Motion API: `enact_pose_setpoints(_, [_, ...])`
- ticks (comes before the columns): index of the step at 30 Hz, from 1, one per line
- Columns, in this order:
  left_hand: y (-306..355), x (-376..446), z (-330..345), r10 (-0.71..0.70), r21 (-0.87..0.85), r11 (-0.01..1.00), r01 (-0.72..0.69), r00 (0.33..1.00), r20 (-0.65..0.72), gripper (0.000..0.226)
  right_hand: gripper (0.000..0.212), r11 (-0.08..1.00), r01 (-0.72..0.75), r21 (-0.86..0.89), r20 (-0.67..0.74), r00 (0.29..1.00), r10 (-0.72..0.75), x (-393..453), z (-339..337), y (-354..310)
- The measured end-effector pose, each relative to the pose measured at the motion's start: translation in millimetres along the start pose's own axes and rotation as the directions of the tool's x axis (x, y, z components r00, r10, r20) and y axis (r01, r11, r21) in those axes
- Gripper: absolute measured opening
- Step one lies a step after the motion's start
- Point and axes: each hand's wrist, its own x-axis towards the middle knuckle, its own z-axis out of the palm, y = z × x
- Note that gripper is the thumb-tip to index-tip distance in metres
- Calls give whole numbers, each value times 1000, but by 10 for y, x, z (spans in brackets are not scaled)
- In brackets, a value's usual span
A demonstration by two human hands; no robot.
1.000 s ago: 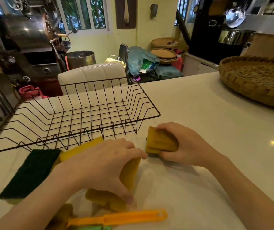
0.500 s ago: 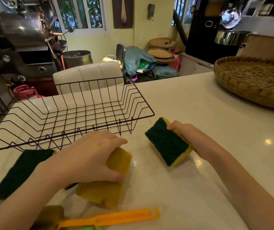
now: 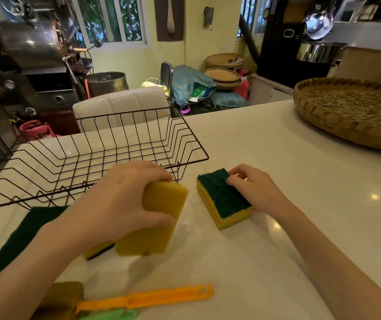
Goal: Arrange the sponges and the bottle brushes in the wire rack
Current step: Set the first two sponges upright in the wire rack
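Note:
The black wire rack [image 3: 195, 139] stands empty on the white counter, left of centre. My left hand [image 3: 120, 199] grips a yellow sponge [image 3: 159, 218], tilted just in front of the rack's near rim. My right hand [image 3: 254, 190] is curled over the far end of a yellow sponge with a green scrub top [image 3: 221, 200] that rests on the counter to the right of the rack. A flat dark green scouring pad [image 3: 23, 234] lies at the left. Another sponge [image 3: 98, 250] peeks out under my left wrist. An orange bottle brush handle [image 3: 152, 299] and a green handle [image 3: 111, 315] lie at the near edge.
A brownish sponge [image 3: 62, 296] sits at the bottom left by the brush handles. A wide woven tray [image 3: 337, 125] of grain occupies the far right of the white counter [image 3: 277, 158]. A white padded chair back [image 3: 120, 105] stands behind the rack.
My left hand has raised the yellow sponge up toward the rack's near rim. My right hand turned its sponge green side up and laid it on the counter.

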Motion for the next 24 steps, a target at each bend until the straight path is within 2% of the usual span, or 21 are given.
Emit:
enact_pose_setpoints(2, [41,11,-52,21,-59,998,-31,987,-161,61,34,1000,11,-17,-4,1000,-11,-6,10,-18])
enact_pose_setpoints(4, [71,38,-54,109,-25,993,-118,966,-235,55,41,999,14,-40,16,1000,-14,-16,17,-45])
enact_pose_setpoints(7, [95,103,46,274,163,955,-247,945,-176,64,43,998,20,-59,52,999,-17,-39,42,-72])
enact_pose_setpoints(9, [141,118,167,324,247,924,-291,940,-105,68,41,998,30,-51,59,998,-27,-59,57,-75])
enact_pose_setpoints(12, [182,87,352,392,385,857,-341,918,-58,64,41,999,39,-31,58,998,-37,-74,53,-70])
enact_pose_setpoints(15, [163,69,495,435,461,801,-382,901,-10,71,43,998,47,-39,60,997,-45,-70,41,-69])
enact_pose_setpoints(18, [99,64,602,401,459,812,-360,916,8,74,43,997,60,-44,63,996,-57,-62,47,-69])
enact_pose_setpoints(21, [102,44,625,263,391,884,-255,964,34,77,43,996,70,-62,65,996,-66,-59,58,-60])
enact_pose_setpoints(24, [127,25,648,167,245,952,-184,982,89,60,44,994,76,-83,60,996,-72,-52,63,-38])
